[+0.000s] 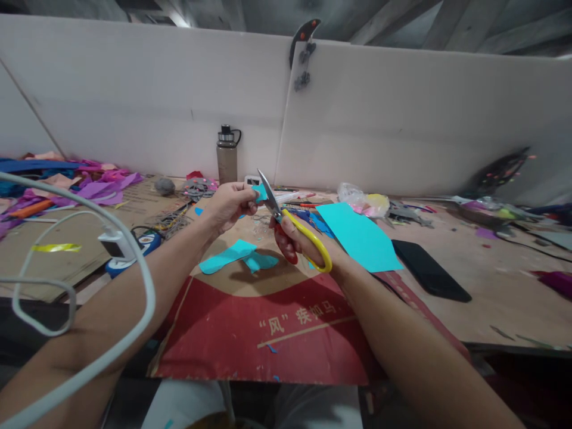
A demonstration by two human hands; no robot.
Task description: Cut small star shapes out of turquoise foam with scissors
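Observation:
Between the thumb and fingers of my left hand [233, 205] is a small turquoise paper piece [260, 191]. My right hand [290, 235] grips a pair of scissors [316, 237] with one yellow handle and one that looks red. The blades point up and left, touching or just in front of the paper; I cannot tell which. Below my hands, turquoise cut pieces [227, 256] lie on a red and brown cardboard sheet [268, 333]. A large turquoise sheet [361, 238] rests right of my right hand.
A black phone [429, 271] lies at the right. Near the white partition [156, 89] stands a bottle [227, 158]. Colourful scraps [98, 187] are heaped at the left. A white cable [145, 268] loops across the near left, by a plug adapter [117, 245].

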